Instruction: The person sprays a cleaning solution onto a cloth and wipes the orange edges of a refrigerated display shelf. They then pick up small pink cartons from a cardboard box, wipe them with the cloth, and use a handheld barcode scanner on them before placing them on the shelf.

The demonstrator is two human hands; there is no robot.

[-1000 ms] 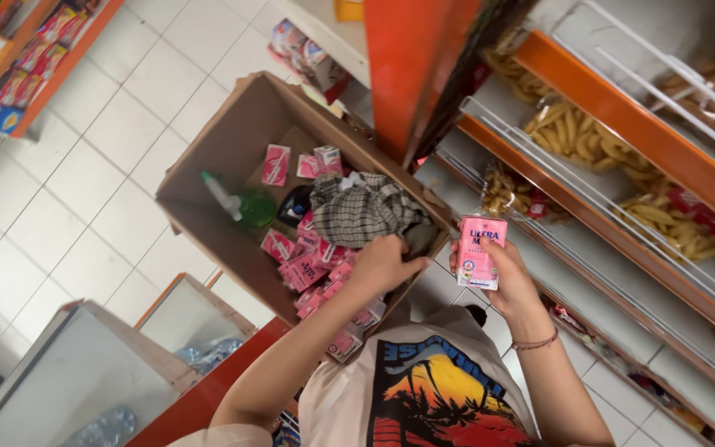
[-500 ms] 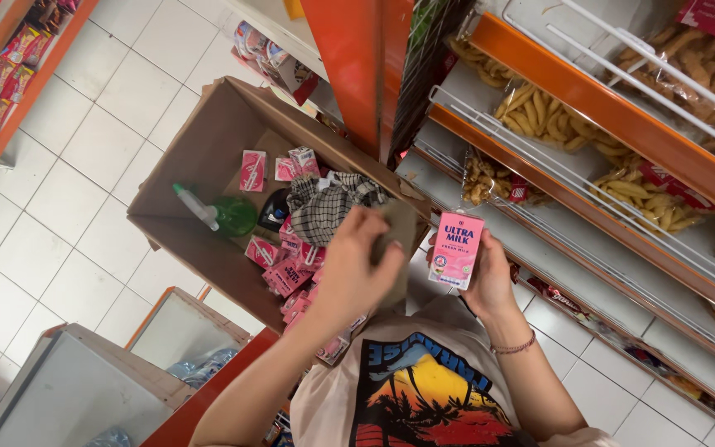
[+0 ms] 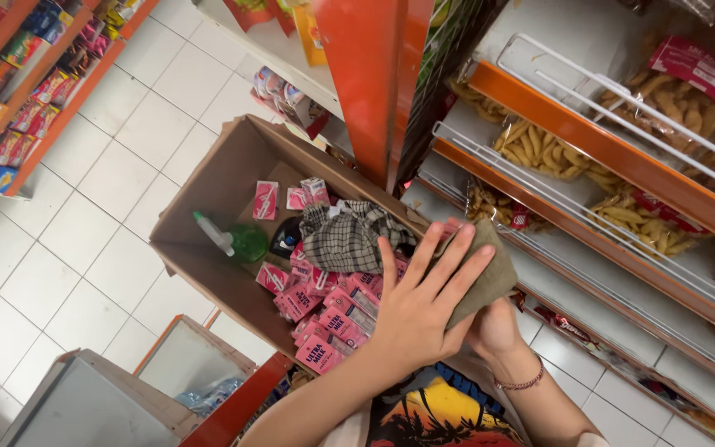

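olive-grey cloth (image 3: 486, 273) is pressed flat by the left hand (image 3: 419, 310), fingers spread, over a pink carton mostly hidden w/ the right hand (image 3: 494, 331) gripping it from below. best to brace carton firm & wipe each face, above the cardboard box (image 3: 208, 190).

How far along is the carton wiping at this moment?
Done: nothing visibly finished; no wiped cartons set apart. In hand: the left hand presses an olive cloth over something the right hand holds from beneath, almost fully hidden. Left: many pink cartons lie piled in the cardboard box, beside a green spray bottle and checked cloth.
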